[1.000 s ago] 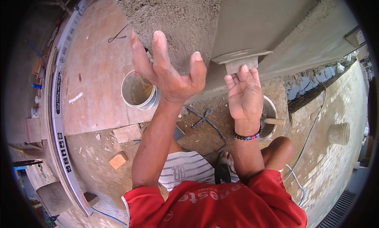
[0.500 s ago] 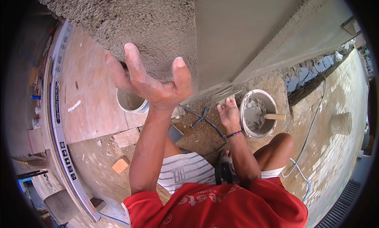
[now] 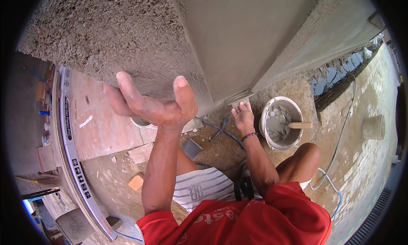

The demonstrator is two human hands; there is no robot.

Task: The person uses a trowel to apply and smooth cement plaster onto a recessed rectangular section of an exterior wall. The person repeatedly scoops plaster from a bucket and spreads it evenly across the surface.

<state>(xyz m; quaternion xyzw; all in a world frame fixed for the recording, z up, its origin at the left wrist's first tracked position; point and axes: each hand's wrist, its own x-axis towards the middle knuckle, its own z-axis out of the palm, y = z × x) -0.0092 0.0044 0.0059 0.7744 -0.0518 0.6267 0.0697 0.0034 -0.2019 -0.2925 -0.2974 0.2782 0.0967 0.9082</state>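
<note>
See left hand [image 3: 165,111] raised in front of coarse, pitted grey render [image 3: 106,45], open, with fingers spread and curved. Can't tell about contact with that surface. See right hand [image 3: 243,119] with fingertips closed on small flat grey plate [image 3: 235,102], low at foot of smooth, trowelled-looking plaster face [image 3: 238,41]. Can't make out thumb position. Just right of that hand, find round bucket [image 3: 262,122] with lumpy wet-looking mortar [image 3: 276,125] inside and smooth wooden handle [image 3: 300,125] jutting over the rim.

Count three buckets in all: one with mortar, one mostly hidden behind left hand [image 3: 144,125], one grey and tapered at far right [image 3: 374,127]. On rough dirt between and left of the arms, count one orange brick piece [image 3: 136,181], one pale rectangular slab [image 3: 141,153], one dark-grey flat panel [image 3: 192,149]. Count one beaded bracelet [image 3: 249,136], on right wrist.
</note>
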